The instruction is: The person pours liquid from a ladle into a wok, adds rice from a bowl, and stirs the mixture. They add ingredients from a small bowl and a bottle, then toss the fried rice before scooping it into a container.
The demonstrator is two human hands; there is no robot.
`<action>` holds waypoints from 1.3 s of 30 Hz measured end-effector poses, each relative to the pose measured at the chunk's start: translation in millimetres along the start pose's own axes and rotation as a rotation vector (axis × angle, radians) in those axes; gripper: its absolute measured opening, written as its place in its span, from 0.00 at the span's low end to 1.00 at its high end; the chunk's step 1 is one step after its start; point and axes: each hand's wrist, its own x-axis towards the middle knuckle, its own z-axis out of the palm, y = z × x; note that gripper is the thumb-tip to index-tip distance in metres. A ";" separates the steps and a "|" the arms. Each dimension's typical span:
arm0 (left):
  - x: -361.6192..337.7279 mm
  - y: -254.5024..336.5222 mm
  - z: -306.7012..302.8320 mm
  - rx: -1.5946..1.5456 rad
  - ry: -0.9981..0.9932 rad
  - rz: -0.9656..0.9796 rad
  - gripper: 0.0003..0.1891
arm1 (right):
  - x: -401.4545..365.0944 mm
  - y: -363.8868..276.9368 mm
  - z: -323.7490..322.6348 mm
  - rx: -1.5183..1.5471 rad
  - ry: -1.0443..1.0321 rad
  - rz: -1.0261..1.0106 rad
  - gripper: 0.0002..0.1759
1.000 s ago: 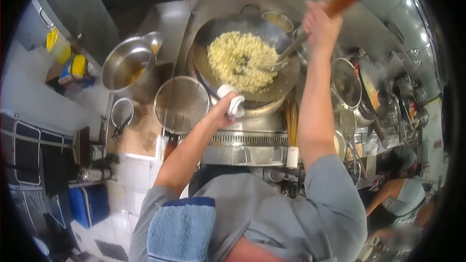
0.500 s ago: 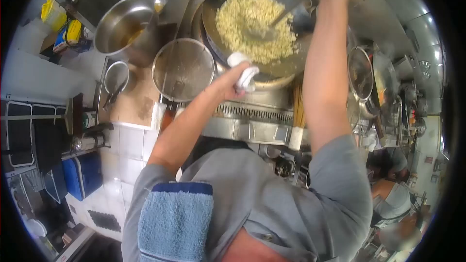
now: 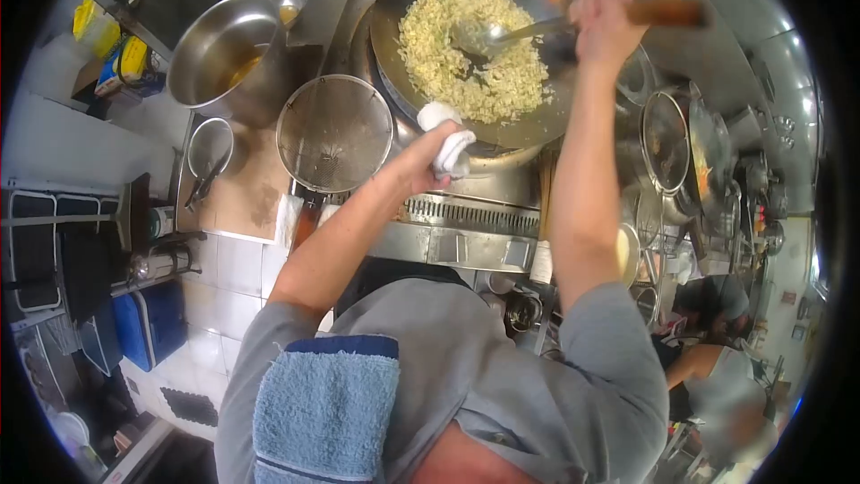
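A large dark wok [image 3: 528, 132] sits on the stove with pale yellow fried rice [image 3: 430, 31] spread in it. My left hand [image 3: 428, 159] is closed on a folded white cloth [image 3: 451, 154] at the wok's near rim; the cloth hides what it covers. At the upper right, my right hand [image 3: 607, 25] grips a ladle [image 3: 536, 29] on its metal shaft, with the wooden handle end sticking out past the fist to the right. The ladle's bowl rests among the rice, near a dark bare patch of wok.
A round mesh strainer [image 3: 336, 134] lies left of the wok, beside a deep steel pot [image 3: 228, 58] holding some brownish liquid. A small steel pan [image 3: 211, 148] stands farther left. More strainers and pans crowd the right, where another person [image 3: 717, 376] is at work.
My right hand has come lower and nearer, bringing the wooden handle into view. The ladle's bowl has shifted slightly up in the rice, opening a dark patch. An orange flame shows behind the wok.
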 end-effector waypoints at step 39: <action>-77.9 -83.5 53.0 -0.237 0.149 0.342 0.13 | 74.5 -113.2 -4.8 0.138 0.013 0.199 0.11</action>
